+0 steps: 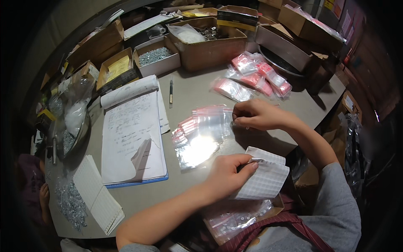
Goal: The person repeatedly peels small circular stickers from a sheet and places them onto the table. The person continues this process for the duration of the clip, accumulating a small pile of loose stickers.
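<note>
My left hand [228, 173] is closed, thumb over fingers, on a folded sheet of white gridded paper [265, 178] near the table's front edge. My right hand [262, 115] is above the table with its fingers curled together. What its fingertips hold, if anything, is too small to make out. Just left of them, clear zip bags [210, 124] with red strips lie fanned out, glare covering part of them. Below the sheet, an open box [278, 206] at my lap holds clear bags with small ring-shaped parts [241, 218].
Left of the bags lie a clipboard with written pages [130, 126] and a pen [171, 93]. Packs of red-striped bags [256, 75] are piled behind. Boxes of hardware [154, 56] line the back. A folded paper pad [98, 193] lies by bagged metal parts [69, 201]; another person [31, 185] is at far left.
</note>
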A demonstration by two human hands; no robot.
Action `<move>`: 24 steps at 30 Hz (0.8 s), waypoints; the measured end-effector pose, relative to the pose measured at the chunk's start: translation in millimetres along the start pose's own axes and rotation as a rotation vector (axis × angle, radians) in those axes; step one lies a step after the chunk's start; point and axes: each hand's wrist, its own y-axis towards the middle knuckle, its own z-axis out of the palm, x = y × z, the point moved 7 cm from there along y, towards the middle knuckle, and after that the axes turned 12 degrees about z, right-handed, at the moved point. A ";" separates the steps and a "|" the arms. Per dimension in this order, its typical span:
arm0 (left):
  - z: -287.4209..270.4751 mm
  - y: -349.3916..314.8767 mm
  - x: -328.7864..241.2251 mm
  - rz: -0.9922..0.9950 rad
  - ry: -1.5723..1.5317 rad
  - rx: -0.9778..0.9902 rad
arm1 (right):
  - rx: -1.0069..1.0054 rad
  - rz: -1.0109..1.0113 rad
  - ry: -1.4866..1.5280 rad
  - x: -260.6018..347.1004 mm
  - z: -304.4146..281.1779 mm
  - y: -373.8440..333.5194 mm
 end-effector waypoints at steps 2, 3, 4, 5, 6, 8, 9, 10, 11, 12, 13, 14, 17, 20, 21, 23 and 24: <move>0.9 0.0 -0.3 0.010 -0.011 -0.005 | 0.014 0.025 0.026 0.1 1.2 7.9; 1.2 -0.6 0.2 0.007 -0.016 -0.015 | 0.025 0.031 0.037 -2.1 4.4 13.0; 1.8 -0.7 0.3 0.006 -0.020 -0.024 | 0.035 0.038 0.048 -4.9 7.6 17.8; 1.9 -0.8 0.4 0.005 -0.026 -0.031 | -0.020 -0.001 0.008 -6.8 8.2 20.7; 1.8 -1.3 0.2 0.005 -0.008 -0.027 | -0.073 -0.039 -0.030 -8.8 10.4 21.1; 2.6 -1.0 0.5 0.009 0.024 -0.014 | -0.121 -0.030 -0.074 -17.5 10.0 20.6; 2.2 -1.3 -0.2 0.013 0.032 -0.017 | -0.119 0.011 -0.078 -21.1 7.7 20.1; 2.1 -1.8 -0.5 0.017 0.039 -0.020 | -0.118 0.053 -0.081 -25.6 4.8 19.4; 2.2 -2.2 -0.6 0.022 0.045 -0.021 | -0.080 0.107 -0.063 -32.3 3.0 19.3; 2.6 -2.0 0.0 0.020 0.040 -0.014 | -0.044 0.131 -0.048 -38.2 -0.5 18.5; 3.1 -2.3 0.9 0.018 0.035 -0.007 | -0.008 0.154 -0.033 -44.8 -4.0 17.4; 3.4 -2.6 1.0 0.015 0.030 0.001 | 0.028 0.177 -0.017 -50.3 -6.1 15.6; 2.4 -2.0 -0.7 0.019 0.013 -0.006 | 0.063 0.303 0.041 -60.4 -16.3 7.8; 4.2 0.1 -1.3 0.019 0.024 0.022 | 0.119 0.296 0.098 -72.7 -19.8 5.3; 4.1 0.6 -1.9 0.035 0.033 0.018 | 0.126 0.271 0.103 -73.6 -19.7 4.3; 3.7 1.7 -3.3 0.068 0.050 0.008 | 0.123 0.233 0.086 -73.5 -21.1 2.7; 4.1 1.1 -3.0 0.062 0.053 0.016 | 0.117 0.218 0.067 -73.3 -20.9 2.6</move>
